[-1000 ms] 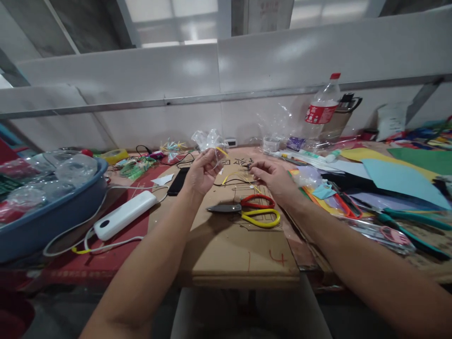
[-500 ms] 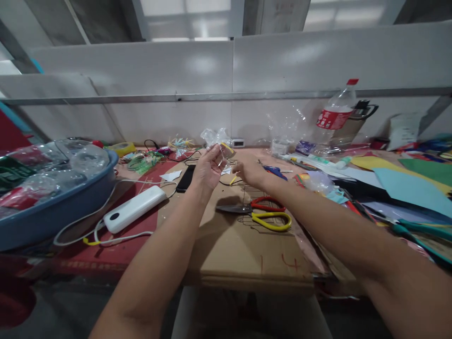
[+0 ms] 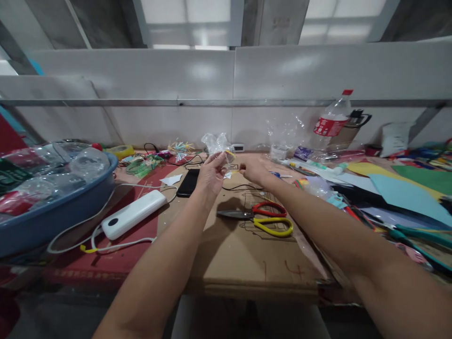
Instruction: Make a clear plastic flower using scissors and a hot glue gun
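Observation:
My left hand [image 3: 211, 175] is closed on a clear plastic piece [image 3: 228, 160] with a yellow strip [image 3: 230, 153] along its top; the piece's full shape is hard to make out. Just to the right, my right hand [image 3: 254, 171] has its fingers curled together in a pinch, and anything between them is too small to see. Below both hands, scissors [image 3: 270, 226] with one red and one yellow handle lie on the cardboard [image 3: 243, 268], blades pointing left. A black phone [image 3: 189, 182] rests left of my left hand.
At left are a blue basin [image 3: 70, 200] of plastic bottles and a white power bank [image 3: 134, 214] with a looping cable. Coloured paper sheets [image 3: 413, 193], green-handled pliers [image 3: 420, 238] and a red-capped bottle [image 3: 330, 126] occupy the right side. A white wall [image 3: 197, 122] stands behind.
The view has tilted slightly upward, so the table things sit lower in the picture. My right hand has shifted slightly right; the left still holds the clear plastic piece.

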`<state>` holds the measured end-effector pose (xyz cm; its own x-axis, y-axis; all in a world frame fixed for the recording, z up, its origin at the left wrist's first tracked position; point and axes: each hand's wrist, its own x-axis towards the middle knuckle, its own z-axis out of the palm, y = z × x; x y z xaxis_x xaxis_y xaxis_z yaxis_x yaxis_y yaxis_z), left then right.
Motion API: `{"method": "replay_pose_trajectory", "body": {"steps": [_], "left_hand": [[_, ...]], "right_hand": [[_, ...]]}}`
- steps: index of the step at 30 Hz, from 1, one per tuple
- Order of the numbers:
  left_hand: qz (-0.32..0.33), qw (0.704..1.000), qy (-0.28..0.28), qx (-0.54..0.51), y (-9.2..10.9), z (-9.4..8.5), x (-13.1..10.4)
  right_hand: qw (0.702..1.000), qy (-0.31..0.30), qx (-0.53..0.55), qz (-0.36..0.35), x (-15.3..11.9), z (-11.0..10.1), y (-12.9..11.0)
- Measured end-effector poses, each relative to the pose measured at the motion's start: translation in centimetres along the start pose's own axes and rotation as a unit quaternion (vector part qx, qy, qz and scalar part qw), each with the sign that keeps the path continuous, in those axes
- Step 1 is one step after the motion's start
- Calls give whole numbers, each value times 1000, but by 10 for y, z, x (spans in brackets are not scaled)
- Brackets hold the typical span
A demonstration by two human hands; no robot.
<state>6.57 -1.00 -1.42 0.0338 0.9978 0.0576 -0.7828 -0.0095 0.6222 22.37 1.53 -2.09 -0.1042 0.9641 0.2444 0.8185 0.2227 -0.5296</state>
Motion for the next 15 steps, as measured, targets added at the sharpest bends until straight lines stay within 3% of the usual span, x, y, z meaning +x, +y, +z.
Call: {"method": "replay_pose_trajectory", "body": {"steps": [6, 10, 15], "left_hand": [[-26, 1000, 11, -10, -9, 2, -7], [-27, 1000, 11, -4, -10, 1, -6], [-2, 999, 27, 22, -9, -5, 0]], "right_hand": [[982, 41, 180, 40, -55, -31, 12], [970, 43, 240, 27, -86, -36, 20], [999, -16, 34, -30, -95, -13, 23]]}}
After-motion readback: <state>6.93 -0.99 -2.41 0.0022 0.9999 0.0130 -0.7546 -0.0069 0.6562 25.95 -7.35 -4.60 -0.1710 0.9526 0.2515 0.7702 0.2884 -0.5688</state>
